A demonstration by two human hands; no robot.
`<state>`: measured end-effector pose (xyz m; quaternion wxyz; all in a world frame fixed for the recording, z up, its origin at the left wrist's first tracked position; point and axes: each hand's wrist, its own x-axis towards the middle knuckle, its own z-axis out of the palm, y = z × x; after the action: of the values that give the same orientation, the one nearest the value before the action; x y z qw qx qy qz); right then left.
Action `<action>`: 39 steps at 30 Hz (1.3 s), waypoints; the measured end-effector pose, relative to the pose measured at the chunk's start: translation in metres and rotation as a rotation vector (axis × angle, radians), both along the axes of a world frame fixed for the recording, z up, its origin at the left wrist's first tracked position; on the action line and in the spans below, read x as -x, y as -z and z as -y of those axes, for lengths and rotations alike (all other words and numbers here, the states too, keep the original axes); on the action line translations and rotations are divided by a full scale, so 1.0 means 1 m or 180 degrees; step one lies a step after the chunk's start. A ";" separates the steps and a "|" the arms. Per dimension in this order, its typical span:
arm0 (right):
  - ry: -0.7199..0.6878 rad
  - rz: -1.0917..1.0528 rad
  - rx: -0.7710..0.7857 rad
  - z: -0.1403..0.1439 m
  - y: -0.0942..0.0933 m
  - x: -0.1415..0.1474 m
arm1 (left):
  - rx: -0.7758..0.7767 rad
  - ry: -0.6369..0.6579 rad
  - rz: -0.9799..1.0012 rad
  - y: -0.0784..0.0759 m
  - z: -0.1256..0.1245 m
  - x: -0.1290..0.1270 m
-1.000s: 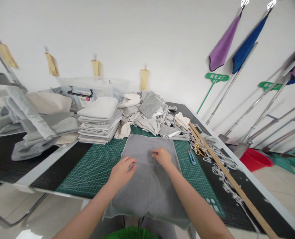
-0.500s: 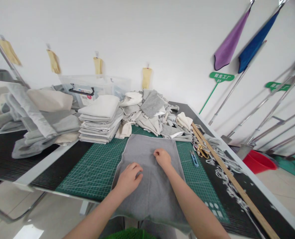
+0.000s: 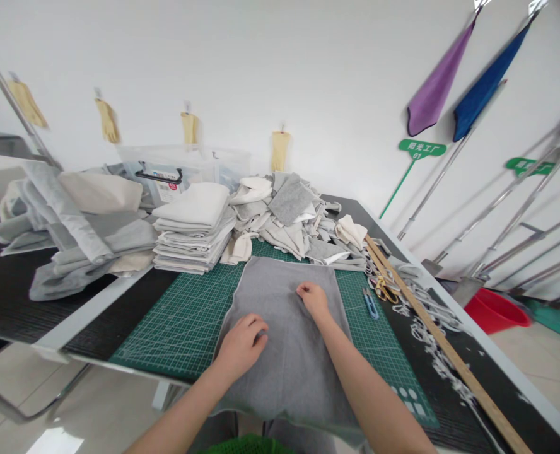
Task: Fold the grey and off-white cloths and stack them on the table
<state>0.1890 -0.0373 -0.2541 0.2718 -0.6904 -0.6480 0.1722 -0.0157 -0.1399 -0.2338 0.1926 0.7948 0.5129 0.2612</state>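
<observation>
A grey cloth (image 3: 284, 353) lies spread over the green cutting mat (image 3: 180, 321), its near end hanging past the table's front edge. Over its left part rests my left hand (image 3: 242, 343), fingers curved and thumb apart, with nothing seen in it. My right hand (image 3: 314, 300) is above the cloth's right half, its thumb and fingertips pinched together. Whatever may be between those fingertips is too small to make out. Blue-handled thread snips (image 3: 369, 304) lie on the mat to the right of the cloth.
Behind the mat are a stack of folded cloths (image 3: 192, 230) and a heap of cloth scraps (image 3: 289, 211). More fabric (image 3: 91, 233) lies at left, before a clear plastic box (image 3: 166, 167). At right are yellow-handled scissors (image 3: 385, 290), a long wooden strip (image 3: 441, 340) and white trimmings (image 3: 434, 353).
The head view has shifted slightly. My left hand has lowered a little on the cloth, and my right hand stays pinched in nearly the same place.
</observation>
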 end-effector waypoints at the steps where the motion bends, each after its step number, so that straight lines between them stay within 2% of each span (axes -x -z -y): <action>1: 0.0021 -0.0053 -0.0036 -0.001 0.002 -0.001 | -0.0006 0.0001 0.0008 0.000 0.000 0.000; 6: 0.0222 -0.0302 -0.0252 -0.004 0.007 -0.003 | -0.0024 0.0004 0.0043 0.001 0.000 0.001; 9: 0.0379 -0.0388 -0.0412 -0.002 -0.005 -0.020 | -0.0013 0.0025 0.0057 0.001 0.000 0.003; 12: 0.0707 -0.0356 -0.0633 0.014 -0.029 -0.063 | -0.0014 0.0058 0.0057 0.002 0.000 0.005; 15: 0.1382 -0.0142 -0.0755 0.043 -0.054 -0.129 | -0.0044 0.0073 0.0037 0.004 0.000 0.008; 17: 0.2530 0.0619 -0.0482 0.066 -0.063 -0.172 | -0.0060 0.0092 0.0001 0.006 0.001 0.009; 19: 0.2813 0.0804 -0.0154 0.086 -0.064 -0.206 | -0.0071 0.0119 -0.0052 0.006 0.001 0.009; 23: 0.2741 0.1059 0.0679 0.111 -0.049 -0.239 | -0.0105 0.0178 -0.0177 0.006 0.002 0.009; 26: 0.2717 0.1225 0.0322 0.121 -0.042 -0.238 | -0.0132 0.0206 -0.0262 0.005 0.003 0.008; 29: 0.2638 0.1364 -0.0487 0.132 -0.045 -0.220 | -0.0140 0.0265 -0.0344 0.002 0.006 0.007; 31: 0.2389 0.1271 -0.1120 0.144 -0.047 -0.196 | -0.0127 0.0331 -0.0405 0.000 0.012 0.007; 34: 0.1891 0.0854 -0.1812 0.172 -0.035 -0.149 | -0.0119 0.0402 -0.0567 0.003 0.031 0.007; 36: 0.1530 0.0767 -0.1865 0.193 -0.017 -0.116 | -0.0291 0.0547 -0.0759 0.010 0.048 0.008; 39: 0.0402 0.1354 -0.1815 0.220 0.017 -0.075 | -0.0916 0.0778 -0.1197 0.030 0.071 0.011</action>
<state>0.2642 -0.2575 -0.2707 0.3226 -0.6458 -0.6682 -0.1801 -0.0268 -0.2109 -0.2637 0.0090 0.9046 0.3974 0.1540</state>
